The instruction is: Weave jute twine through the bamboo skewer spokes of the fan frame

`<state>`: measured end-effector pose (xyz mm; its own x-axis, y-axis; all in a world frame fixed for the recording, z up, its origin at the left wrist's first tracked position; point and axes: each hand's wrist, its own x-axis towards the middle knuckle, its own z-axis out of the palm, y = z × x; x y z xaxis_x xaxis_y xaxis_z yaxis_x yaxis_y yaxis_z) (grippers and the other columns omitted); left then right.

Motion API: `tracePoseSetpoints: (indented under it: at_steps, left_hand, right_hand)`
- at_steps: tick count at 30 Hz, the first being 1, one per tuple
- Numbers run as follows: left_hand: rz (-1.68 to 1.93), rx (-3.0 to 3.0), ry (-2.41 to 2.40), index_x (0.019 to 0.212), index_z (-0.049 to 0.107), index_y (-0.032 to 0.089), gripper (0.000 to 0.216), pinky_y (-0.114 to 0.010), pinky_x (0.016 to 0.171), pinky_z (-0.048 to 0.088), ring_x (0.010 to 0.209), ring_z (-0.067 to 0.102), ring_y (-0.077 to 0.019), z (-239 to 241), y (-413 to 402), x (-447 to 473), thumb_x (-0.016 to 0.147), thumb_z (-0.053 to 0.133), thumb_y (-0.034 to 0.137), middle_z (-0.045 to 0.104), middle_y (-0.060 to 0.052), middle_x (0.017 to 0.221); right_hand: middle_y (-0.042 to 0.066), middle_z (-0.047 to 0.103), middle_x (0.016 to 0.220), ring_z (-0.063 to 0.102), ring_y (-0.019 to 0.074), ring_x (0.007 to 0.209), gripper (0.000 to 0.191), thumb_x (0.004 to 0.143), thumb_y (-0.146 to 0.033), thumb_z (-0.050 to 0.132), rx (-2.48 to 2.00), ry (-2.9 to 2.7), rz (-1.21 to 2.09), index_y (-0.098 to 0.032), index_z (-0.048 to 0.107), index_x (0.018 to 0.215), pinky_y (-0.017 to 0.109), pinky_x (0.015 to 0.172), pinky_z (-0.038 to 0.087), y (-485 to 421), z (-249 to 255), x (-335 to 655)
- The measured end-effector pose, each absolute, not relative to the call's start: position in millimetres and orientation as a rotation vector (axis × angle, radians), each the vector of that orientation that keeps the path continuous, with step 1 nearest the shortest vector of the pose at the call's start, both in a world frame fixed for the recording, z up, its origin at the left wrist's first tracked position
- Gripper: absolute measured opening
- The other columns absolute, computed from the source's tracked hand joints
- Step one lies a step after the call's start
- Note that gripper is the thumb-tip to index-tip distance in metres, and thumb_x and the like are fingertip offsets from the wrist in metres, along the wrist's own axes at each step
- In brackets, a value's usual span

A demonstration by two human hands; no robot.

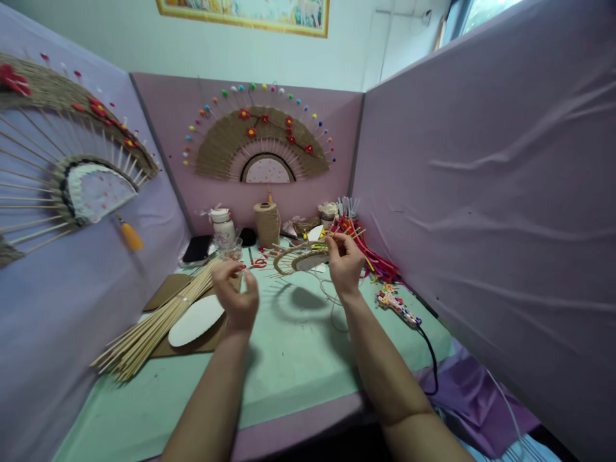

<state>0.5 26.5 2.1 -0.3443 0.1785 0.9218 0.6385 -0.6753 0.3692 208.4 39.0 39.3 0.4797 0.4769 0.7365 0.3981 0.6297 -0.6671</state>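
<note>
Raised over the table, a small fan frame (283, 262) of thin sticks is edged with woven twine and has a pale half-round centre (310, 261). My right hand (345, 262) pinches its right end between thumb and fingers. Off to the left of the frame, my left hand (235, 295) is held up with curled fingers, thumb tip near the forefinger. Anything between those fingertips is too small to make out. Loose twine (332, 298) hangs in loops below the frame and trails onto the green tablecloth (283, 366).
Left lie a bundle of sticks (158, 327), a white oval card (197, 321) and brown board (168, 290). Behind are red scissors (260, 263), a twine spool (267, 224) and a white bottle (222, 228). Right are a glue gun (397, 305) and coloured pipe cleaners (380, 263).
</note>
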Motion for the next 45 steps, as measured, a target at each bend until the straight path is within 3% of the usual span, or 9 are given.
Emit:
tracePoseSetpoints:
  at_steps: [3,6,13,17,20,29,36,40,45]
  left_hand:
    - [-1.724,-2.104,-0.731,0.11,0.054,0.021,0.034,-0.033,0.084,0.051,0.094,0.061,-0.0171,-6.1,0.0,39.0,0.079,0.057,0.007,0.063,-0.006,0.098]
    - [-1.606,-2.3,-0.646,0.128,0.046,0.022,0.049,-0.035,0.093,0.05,0.115,0.057,-0.0206,-17.9,-13.1,66.9,0.083,0.051,0.004,0.058,-0.013,0.122]
    - [-2.124,-1.847,-0.958,0.124,0.042,0.027,0.051,-0.043,0.101,0.046,0.119,0.051,-0.0234,-15.2,-3.1,64.6,0.08,0.064,0.015,0.047,-0.011,0.124]
    - [-2.249,-2.1,-0.991,0.144,0.02,0.026,0.071,-0.044,0.112,0.034,0.133,0.042,-0.0255,18.6,-0.3,72.6,0.085,0.059,0.018,0.041,-0.014,0.139]
    - [-2.282,-2.427,-1.058,0.149,0.011,0.027,0.078,-0.041,0.11,0.036,0.126,0.049,-0.0236,46.6,0.9,75.9,0.087,0.057,0.02,0.05,-0.013,0.135]
    - [-2.038,-2.86,-1.234,0.15,0.026,0.028,0.086,-0.034,0.088,0.051,0.082,0.067,-0.0164,85.9,20.3,63.2,0.075,0.065,0.009,0.072,-0.002,0.088]
    - [-1.967,-2.766,-1.268,0.147,0.034,0.029,0.079,-0.027,0.084,0.05,0.082,0.068,-0.0144,93.8,23.0,54.5,0.076,0.06,0.005,0.074,0.001,0.085]
    - [-2.05,-2.766,-1.223,0.146,0.037,0.027,0.077,-0.027,0.084,0.05,0.08,0.068,-0.014,92.4,19.3,47.8,0.076,0.06,0.005,0.074,0.001,0.083]
    - [-2.014,-2.858,-1.187,0.146,0.037,0.027,0.078,-0.027,0.082,0.051,0.08,0.068,-0.0145,92.7,14.8,48.5,0.075,0.063,0.006,0.073,0.0,0.084]
  right_hand:
    - [0.006,0.069,0.082,0.061,0.0168,0.073,0.022,0.088,-0.037,0.057,-0.933,-1.159,-0.058,-0.017,0.066,0.087,0.03,0.07,0.049,35.3,29.9,198.0]
    - [0.006,0.069,0.081,0.062,0.017,0.074,0.019,0.09,-0.033,0.055,-0.909,-1.237,-0.111,-0.018,0.066,0.087,0.03,0.071,0.05,28.1,22.3,190.5]
    - [0.007,0.067,0.08,0.061,0.0172,0.073,0.015,0.092,-0.029,0.055,-0.856,-1.321,-0.127,-0.018,0.064,0.089,0.031,0.071,0.049,13.7,17.1,183.7]
    - [0.006,0.066,0.079,0.061,0.0172,0.074,0.014,0.092,-0.028,0.054,-0.861,-1.335,-0.122,-0.018,0.063,0.088,0.031,0.071,0.049,11.5,18.9,183.6]
    - [0.006,0.066,0.08,0.061,0.0177,0.075,0.014,0.092,-0.028,0.054,-0.866,-1.333,-0.126,-0.019,0.063,0.089,0.031,0.071,0.049,10.8,22.8,185.5]
    - [0.006,0.069,0.084,0.063,0.0181,0.076,0.014,0.091,-0.029,0.056,-0.88,-1.388,-0.071,-0.019,0.065,0.09,0.031,0.071,0.05,14.8,40.4,196.6]
    - [0.008,0.07,0.094,0.065,0.0189,0.085,0.018,0.094,-0.026,0.051,-0.869,-1.628,-0.111,-0.019,0.066,0.104,0.033,0.078,0.051,8.1,51.6,208.5]
    - [0.006,0.068,0.086,0.062,0.0176,0.075,0.024,0.091,-0.027,0.056,-0.889,-1.729,-0.215,-0.021,0.063,0.114,0.032,0.071,0.051,-0.4,48.4,212.3]
    - [0.006,0.067,0.084,0.06,0.0169,0.073,0.02,0.091,-0.021,0.056,-0.879,-1.671,-0.332,-0.02,0.065,0.108,0.031,0.069,0.05,-5.9,48.2,211.5]
